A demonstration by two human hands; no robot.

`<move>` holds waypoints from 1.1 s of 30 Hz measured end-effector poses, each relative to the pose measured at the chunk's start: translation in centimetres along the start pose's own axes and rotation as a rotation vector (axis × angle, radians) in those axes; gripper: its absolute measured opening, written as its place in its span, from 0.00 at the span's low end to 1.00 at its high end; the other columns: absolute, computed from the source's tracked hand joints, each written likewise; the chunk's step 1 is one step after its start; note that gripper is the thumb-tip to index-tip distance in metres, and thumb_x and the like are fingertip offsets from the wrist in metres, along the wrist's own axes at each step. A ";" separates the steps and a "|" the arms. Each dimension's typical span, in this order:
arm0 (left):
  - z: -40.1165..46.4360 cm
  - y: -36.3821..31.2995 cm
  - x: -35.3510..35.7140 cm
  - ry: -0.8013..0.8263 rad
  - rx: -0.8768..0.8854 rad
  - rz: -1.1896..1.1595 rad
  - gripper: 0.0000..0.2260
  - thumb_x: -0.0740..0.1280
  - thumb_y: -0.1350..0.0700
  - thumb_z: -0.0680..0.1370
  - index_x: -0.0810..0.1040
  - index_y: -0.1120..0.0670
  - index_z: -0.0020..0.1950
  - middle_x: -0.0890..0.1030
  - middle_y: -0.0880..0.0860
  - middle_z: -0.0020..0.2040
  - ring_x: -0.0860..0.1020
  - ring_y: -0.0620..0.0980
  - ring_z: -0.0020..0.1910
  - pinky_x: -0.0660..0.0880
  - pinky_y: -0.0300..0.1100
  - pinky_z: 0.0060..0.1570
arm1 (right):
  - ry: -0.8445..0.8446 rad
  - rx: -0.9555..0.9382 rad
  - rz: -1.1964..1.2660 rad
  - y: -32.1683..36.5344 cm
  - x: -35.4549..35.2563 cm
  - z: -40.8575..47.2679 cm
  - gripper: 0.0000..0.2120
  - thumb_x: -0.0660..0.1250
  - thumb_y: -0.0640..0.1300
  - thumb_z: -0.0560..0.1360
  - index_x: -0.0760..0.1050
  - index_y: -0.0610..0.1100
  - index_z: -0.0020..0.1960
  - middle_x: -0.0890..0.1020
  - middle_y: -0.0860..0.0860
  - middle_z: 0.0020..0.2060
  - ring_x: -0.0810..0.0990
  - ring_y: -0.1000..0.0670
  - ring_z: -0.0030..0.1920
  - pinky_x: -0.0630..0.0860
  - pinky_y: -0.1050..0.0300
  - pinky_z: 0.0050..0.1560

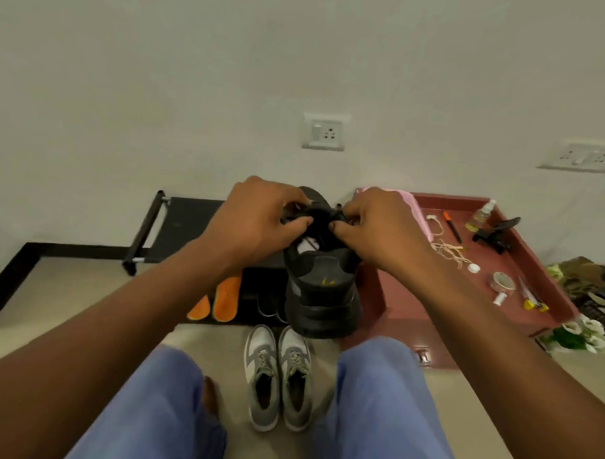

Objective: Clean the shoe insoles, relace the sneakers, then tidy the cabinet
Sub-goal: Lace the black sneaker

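- A black sneaker point(321, 291) is held up in front of me, heel toward me, above the floor between a black shoe rack point(177, 225) and a red-brown cabinet point(394, 301). It is chunky, with grey side panels and a small yellow mark on the heel that I cannot read.
- My left hand point(257, 221) pinches its black lace point(317, 217) on the left side.
- My right hand point(380, 225) pinches the lace on the right.
- Two orange insoles point(223, 298) lie on the rack.
- A grey and white sneaker pair point(279, 376) sits on the floor between my knees.
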State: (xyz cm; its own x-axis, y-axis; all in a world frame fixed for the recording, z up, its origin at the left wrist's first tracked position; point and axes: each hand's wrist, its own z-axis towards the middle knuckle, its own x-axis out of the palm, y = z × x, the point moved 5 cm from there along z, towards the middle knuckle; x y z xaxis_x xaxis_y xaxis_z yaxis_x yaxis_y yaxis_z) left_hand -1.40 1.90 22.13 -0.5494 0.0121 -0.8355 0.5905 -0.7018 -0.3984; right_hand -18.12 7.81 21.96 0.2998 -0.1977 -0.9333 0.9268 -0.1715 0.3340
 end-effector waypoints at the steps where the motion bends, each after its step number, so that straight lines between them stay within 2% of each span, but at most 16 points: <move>1: -0.7 1.8 -1.4 -0.018 -0.038 0.014 0.13 0.75 0.47 0.76 0.86 0.49 0.58 0.88 0.49 0.50 0.85 0.50 0.50 0.82 0.49 0.52 | 0.001 -0.039 0.030 2.0 0.5 0.9 0.12 0.72 0.48 0.73 0.80 0.43 0.35 0.76 0.49 0.28 0.77 0.45 0.33 0.62 0.58 0.29; 3: -2.3 5.4 -3.7 -0.025 -0.146 0.062 0.16 0.75 0.44 0.75 0.85 0.48 0.60 0.88 0.49 0.50 0.85 0.51 0.50 0.81 0.48 0.53 | 0.015 -0.120 0.076 6.2 2.3 2.9 0.11 0.71 0.48 0.74 0.81 0.43 0.36 0.79 0.48 0.29 0.79 0.45 0.33 0.66 0.58 0.29; 6: -5.0 12.2 -6.5 0.055 -0.431 0.163 0.19 0.71 0.40 0.77 0.82 0.48 0.64 0.86 0.52 0.48 0.83 0.55 0.49 0.79 0.49 0.53 | 0.021 -0.266 0.135 13.1 6.9 6.0 0.09 0.70 0.48 0.74 0.84 0.42 0.41 0.82 0.46 0.32 0.79 0.46 0.33 0.74 0.54 0.31; 8: -7.4 17.2 -7.6 0.150 -0.613 0.215 0.18 0.66 0.39 0.79 0.81 0.51 0.61 0.86 0.53 0.42 0.84 0.55 0.42 0.80 0.51 0.53 | 0.015 -0.360 0.203 17.8 10.7 7.6 0.11 0.70 0.47 0.73 0.81 0.40 0.37 0.79 0.46 0.29 0.76 0.47 0.30 0.71 0.53 0.29; 11: -11.0 24.3 -7.9 0.184 -0.782 0.216 0.14 0.60 0.46 0.83 0.79 0.53 0.51 0.85 0.53 0.33 0.84 0.50 0.29 0.81 0.49 0.47 | 0.014 -0.460 0.332 23.9 17.1 9.0 0.16 0.69 0.45 0.74 0.72 0.40 0.31 0.72 0.47 0.25 0.71 0.48 0.27 0.61 0.54 0.26; 13: -13.4 29.0 -7.2 0.173 -0.858 0.211 0.11 0.59 0.51 0.83 0.77 0.55 0.50 0.84 0.54 0.34 0.84 0.51 0.29 0.82 0.48 0.43 | 0.061 -0.495 0.367 27.1 22.2 9.6 0.16 0.68 0.45 0.75 0.71 0.43 0.31 0.73 0.48 0.26 0.72 0.48 0.28 0.65 0.56 0.27; 15: -16.2 33.4 -5.6 0.160 -0.932 0.207 0.08 0.59 0.54 0.82 0.75 0.56 0.52 0.84 0.56 0.39 0.84 0.55 0.34 0.81 0.50 0.43 | 0.157 -0.520 0.371 29.4 27.5 9.9 0.14 0.67 0.45 0.76 0.73 0.44 0.33 0.75 0.49 0.28 0.74 0.48 0.29 0.73 0.53 0.30; 18: -21.1 38.8 -1.3 0.155 -1.030 0.181 0.11 0.60 0.54 0.81 0.74 0.57 0.60 0.84 0.61 0.50 0.81 0.63 0.47 0.78 0.51 0.47 | 0.307 -0.571 0.370 31.1 34.8 9.6 0.11 0.67 0.44 0.77 0.74 0.45 0.36 0.77 0.48 0.31 0.77 0.47 0.32 0.76 0.52 0.35; 20: -24.7 41.3 2.4 0.162 -1.101 0.117 0.15 0.60 0.54 0.82 0.71 0.56 0.67 0.83 0.62 0.54 0.80 0.65 0.51 0.76 0.51 0.48 | 0.413 -0.601 0.351 31.3 40.0 8.7 0.10 0.67 0.45 0.77 0.77 0.45 0.38 0.80 0.48 0.33 0.79 0.47 0.34 0.78 0.50 0.37; 24: -30.5 45.1 10.0 0.143 -1.232 -0.018 0.21 0.58 0.53 0.83 0.66 0.52 0.77 0.84 0.58 0.57 0.82 0.61 0.51 0.79 0.52 0.52 | 0.561 -0.602 0.266 29.9 50.6 6.5 0.10 0.66 0.49 0.79 0.80 0.45 0.43 0.83 0.46 0.37 0.81 0.44 0.38 0.79 0.45 0.40; 27: -33.9 47.3 15.1 0.114 -1.350 -0.099 0.27 0.57 0.53 0.84 0.57 0.48 0.83 0.83 0.59 0.60 0.82 0.61 0.53 0.79 0.56 0.56 | 0.631 -0.578 0.217 28.7 56.7 4.8 0.09 0.65 0.49 0.80 0.80 0.44 0.48 0.84 0.44 0.42 0.82 0.41 0.43 0.78 0.48 0.43; 30: -36.3 48.5 19.5 0.081 -1.439 -0.181 0.29 0.57 0.53 0.85 0.51 0.45 0.84 0.83 0.61 0.61 0.82 0.62 0.53 0.79 0.56 0.58 | 0.685 -0.540 0.172 27.4 61.3 3.6 0.09 0.64 0.47 0.81 0.80 0.45 0.56 0.84 0.44 0.48 0.82 0.42 0.48 0.78 0.49 0.47; 33: -38.5 49.2 23.2 0.089 -1.480 -0.253 0.29 0.56 0.53 0.85 0.48 0.43 0.84 0.82 0.61 0.62 0.82 0.61 0.54 0.79 0.56 0.59 | 0.771 -0.504 0.126 26.0 65.0 2.4 0.13 0.63 0.46 0.83 0.78 0.45 0.65 0.83 0.45 0.56 0.82 0.42 0.55 0.81 0.48 0.55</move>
State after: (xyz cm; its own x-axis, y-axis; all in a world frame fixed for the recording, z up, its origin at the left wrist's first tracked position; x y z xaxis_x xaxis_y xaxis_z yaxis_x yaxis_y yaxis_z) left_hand 37.68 -4.99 -31.40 -0.7209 0.0998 -0.6858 0.5648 0.6580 -0.4981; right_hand 24.92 -11.81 -29.73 0.3045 0.5407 -0.7842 0.8121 0.2829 0.5104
